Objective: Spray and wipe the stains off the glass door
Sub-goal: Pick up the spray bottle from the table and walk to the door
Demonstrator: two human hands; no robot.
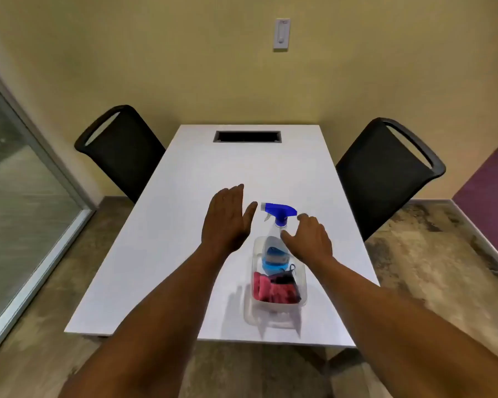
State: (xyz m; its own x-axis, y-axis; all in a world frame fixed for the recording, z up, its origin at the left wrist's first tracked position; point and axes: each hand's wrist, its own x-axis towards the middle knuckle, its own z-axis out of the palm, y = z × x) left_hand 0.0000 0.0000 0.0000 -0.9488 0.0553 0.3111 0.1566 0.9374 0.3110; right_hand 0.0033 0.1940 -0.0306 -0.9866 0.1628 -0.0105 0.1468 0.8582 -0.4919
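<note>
Two chairs [121,150], white table [156,254] — yellow wall [184,67]

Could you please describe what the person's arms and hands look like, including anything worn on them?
Both forearms are bare, with no sleeves in view. The left hand and right hand wear no gloves, and no watch, ring or bracelet shows.

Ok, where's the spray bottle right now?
In the head view the spray bottle stands upright in the clear plastic bin on the white table, behind the red cloth, between the two hands.
</note>
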